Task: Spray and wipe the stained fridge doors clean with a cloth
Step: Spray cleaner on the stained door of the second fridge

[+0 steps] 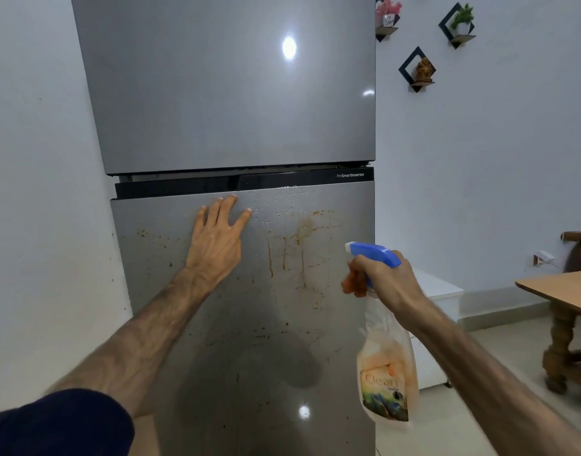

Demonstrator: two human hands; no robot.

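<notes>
A tall grey fridge fills the middle of the view. Its upper door [223,87] looks clean and glossy. The lower door [249,324] carries orange-brown splatters and drip streaks [302,238], with fine droplets near its top edge. My left hand [216,238] lies flat on the lower door near its top, fingers spread, holding nothing. My right hand [381,278] grips the neck of a clear spray bottle [386,373] with orange liquid and a blue trigger head [374,253]; the nozzle points at the stains. No cloth is in view.
White walls stand on both sides of the fridge. Small diamond-shaped wall shelves [417,70] with ornaments hang at upper right. A white low cabinet [437,297] sits beside the fridge, and a wooden table [559,297] stands at the right edge.
</notes>
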